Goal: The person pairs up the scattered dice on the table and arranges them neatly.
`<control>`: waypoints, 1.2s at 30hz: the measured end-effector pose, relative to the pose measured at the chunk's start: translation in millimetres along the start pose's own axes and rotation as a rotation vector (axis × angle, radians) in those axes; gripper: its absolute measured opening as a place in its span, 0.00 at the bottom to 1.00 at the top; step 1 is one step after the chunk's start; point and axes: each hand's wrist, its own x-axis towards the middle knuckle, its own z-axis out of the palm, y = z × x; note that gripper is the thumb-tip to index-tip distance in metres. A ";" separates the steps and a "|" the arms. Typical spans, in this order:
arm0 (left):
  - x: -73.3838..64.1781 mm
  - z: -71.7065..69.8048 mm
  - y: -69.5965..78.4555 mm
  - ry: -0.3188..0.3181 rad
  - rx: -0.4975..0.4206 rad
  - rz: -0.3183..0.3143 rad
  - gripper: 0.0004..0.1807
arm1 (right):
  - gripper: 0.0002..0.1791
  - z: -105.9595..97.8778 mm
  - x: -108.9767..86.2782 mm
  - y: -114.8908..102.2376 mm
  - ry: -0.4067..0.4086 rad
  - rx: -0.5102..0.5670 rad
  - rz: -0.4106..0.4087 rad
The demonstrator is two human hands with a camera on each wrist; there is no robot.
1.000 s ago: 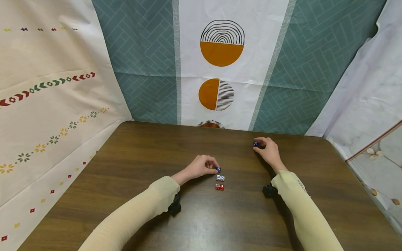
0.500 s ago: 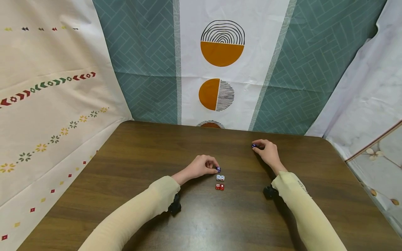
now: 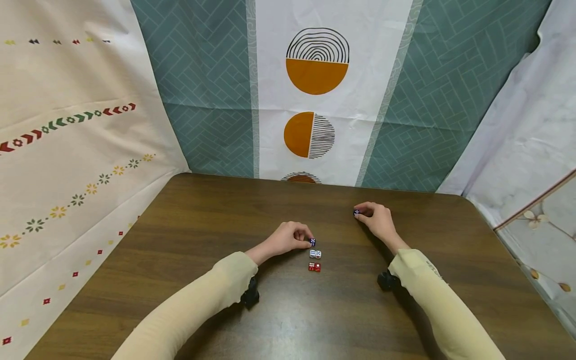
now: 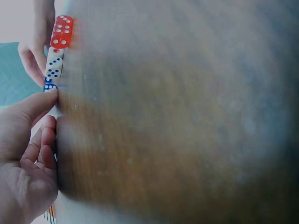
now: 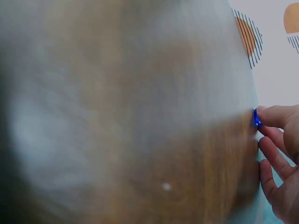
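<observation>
My left hand [image 3: 288, 238] pinches a blue die [image 3: 312, 242] with white pips between thumb and fingertip, down on the table. Just nearer to me are two white dice [image 3: 312, 254] side by side, and nearer still a pair of red dice [image 3: 311, 267]. Farther back and to the right, my right hand [image 3: 377, 220] holds another blue die [image 3: 356, 212] between thumb and forefinger. In the left wrist view the thumb covers part of the left blue die [image 4: 48, 87]. The right wrist view shows only a blurred bit of the other blue die [image 5: 256, 119].
The brown wooden table [image 3: 216, 210] runs back to a teal and white curtain [image 3: 207, 100]. A cream patterned cloth [image 3: 81, 150] hangs on the left, and a pale cloth [image 3: 531, 140] on the right. Dark wrist cameras [image 3: 250, 294] sit beneath the sleeves.
My right hand has moved left and slightly toward me with its blue die. The left hand and the dice beside it have stayed in place.
</observation>
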 end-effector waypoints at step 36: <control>-0.4 -0.4 1.2 0.001 0.002 0.000 0.07 | 0.14 25.9 -28.4 -47.3 -0.229 0.117 0.016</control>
